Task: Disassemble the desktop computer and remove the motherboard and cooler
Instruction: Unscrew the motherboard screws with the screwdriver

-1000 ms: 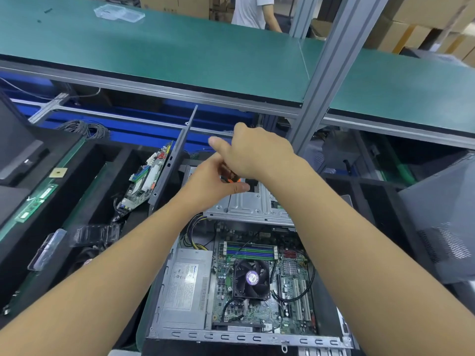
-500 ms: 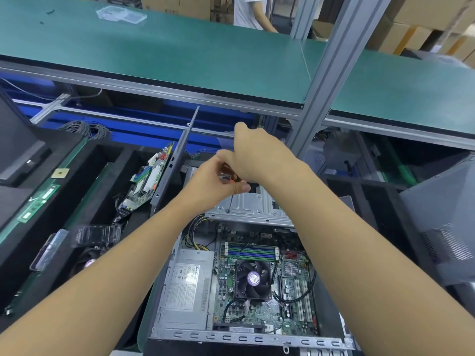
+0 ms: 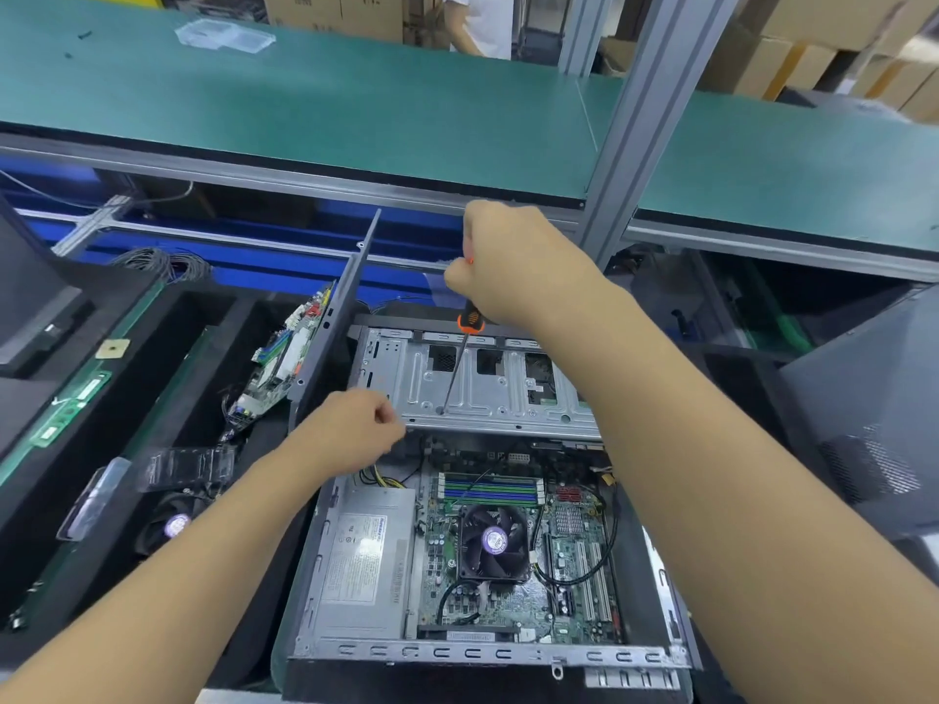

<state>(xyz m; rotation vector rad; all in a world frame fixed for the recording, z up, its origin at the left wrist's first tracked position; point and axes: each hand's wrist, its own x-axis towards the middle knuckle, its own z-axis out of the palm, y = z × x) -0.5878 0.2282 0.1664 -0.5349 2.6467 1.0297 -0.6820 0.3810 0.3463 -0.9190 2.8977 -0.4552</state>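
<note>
Right hand point(image 3: 518, 266) wrapped around the handle of a screwdriver point(image 3: 470, 321). The shaft slants down-left and the tip sits on a screw spot near the front-left of the metal drive cage point(image 3: 508, 393). Left hand point(image 3: 355, 429) is apart from the right, lower, just beside the cage's front-left corner. Its fingers are curled with thumb and forefinger close together; can't tell if it pinches a screw or is empty.

Motherboard point(image 3: 569, 556) lies flat in the open case point(image 3: 488, 652), below the cage. Cooler point(image 3: 493, 543) is mounted on it mid-board, power supply point(image 3: 361, 556) just to its left, memory sticks point(image 3: 490, 490) between cooler and cage. Black cables point(image 3: 584, 571) loop across the board.

Step, likely: undo the cage screw so the cage can come away from above the board's rear edge. Task looks early, since board and cooler are both in place.

To do it well:
- Bring the shaft more upright over the screw head. At this slant the tip may cam out and skid across the sheet metal.
- Press down firmly while turning.
- Steady the cage edge with the left hand, ready to catch the screw so it doesn't drop onto the board.
- Unplug the cables before any lifting.
</note>
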